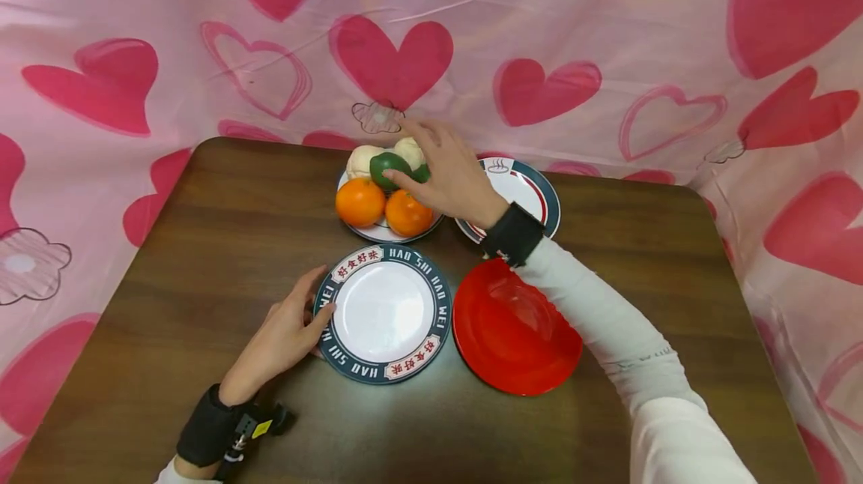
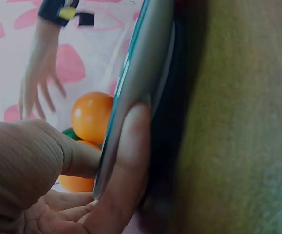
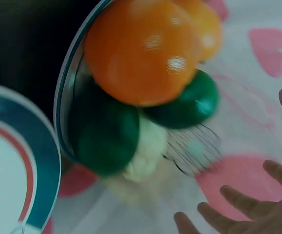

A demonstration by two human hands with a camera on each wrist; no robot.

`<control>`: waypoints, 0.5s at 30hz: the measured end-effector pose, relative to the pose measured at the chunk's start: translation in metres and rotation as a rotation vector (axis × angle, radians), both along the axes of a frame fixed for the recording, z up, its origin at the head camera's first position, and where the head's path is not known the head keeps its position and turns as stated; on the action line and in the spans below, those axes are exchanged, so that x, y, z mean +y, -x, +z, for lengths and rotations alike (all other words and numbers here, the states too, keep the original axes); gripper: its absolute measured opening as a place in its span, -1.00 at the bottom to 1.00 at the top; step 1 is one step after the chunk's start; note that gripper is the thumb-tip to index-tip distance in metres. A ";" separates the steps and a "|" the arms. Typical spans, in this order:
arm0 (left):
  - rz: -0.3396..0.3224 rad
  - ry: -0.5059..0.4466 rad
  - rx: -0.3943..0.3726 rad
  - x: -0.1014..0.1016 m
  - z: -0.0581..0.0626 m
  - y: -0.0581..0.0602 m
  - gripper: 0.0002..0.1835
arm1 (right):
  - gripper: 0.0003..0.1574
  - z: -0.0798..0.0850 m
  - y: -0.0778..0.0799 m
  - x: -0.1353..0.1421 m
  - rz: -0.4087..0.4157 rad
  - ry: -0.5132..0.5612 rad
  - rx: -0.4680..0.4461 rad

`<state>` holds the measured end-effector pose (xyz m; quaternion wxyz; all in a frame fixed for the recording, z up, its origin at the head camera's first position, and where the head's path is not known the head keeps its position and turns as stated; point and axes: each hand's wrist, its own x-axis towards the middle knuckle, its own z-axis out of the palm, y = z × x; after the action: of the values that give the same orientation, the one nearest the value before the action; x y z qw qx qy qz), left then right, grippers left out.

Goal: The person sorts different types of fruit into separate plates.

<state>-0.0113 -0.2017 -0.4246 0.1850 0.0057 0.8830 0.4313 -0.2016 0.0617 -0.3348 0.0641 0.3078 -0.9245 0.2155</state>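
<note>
My left hand (image 1: 286, 330) pinches the left rim of a white plate (image 1: 384, 312) with a dark teal lettered border, thumb on top and fingers beneath. In the left wrist view this plate (image 2: 145, 63) is seen edge-on, raised off the table on that side. My right hand (image 1: 455, 177) is over a plate of produce (image 1: 364, 232), fingers spread and holding nothing. That plate bears two oranges (image 1: 360, 201), dark green oval fruits (image 1: 389, 169) and pale, lumpy pieces (image 1: 362, 162). In the right wrist view, the right fingertips (image 3: 272, 170) are apart from the green fruit (image 3: 104, 131).
A red plate (image 1: 515, 334) lies right of the lettered plate, partly under my right forearm. Behind it, another teal-rimmed plate (image 1: 549, 195) with a red ring is partly covered by my right wrist. A pink heart-patterned cloth (image 1: 458, 4) hangs along the wooden table's (image 1: 249, 244) back edge.
</note>
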 end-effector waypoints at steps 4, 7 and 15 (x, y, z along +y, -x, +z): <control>-0.009 0.043 0.061 0.006 -0.002 0.003 -0.23 | 0.04 -0.014 0.020 -0.024 -0.014 -0.116 -0.079; -0.023 0.071 0.099 0.012 -0.002 0.003 -0.26 | -0.01 -0.025 0.028 -0.033 -0.008 -0.141 -0.115; -0.015 0.057 0.101 0.023 -0.003 0.001 -0.28 | -0.18 -0.045 0.030 -0.039 0.028 -0.101 -0.174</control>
<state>-0.0126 -0.1788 -0.4280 0.1436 0.0286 0.9031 0.4037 -0.2321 0.0228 -0.3793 -0.0352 0.3035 -0.9319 0.1955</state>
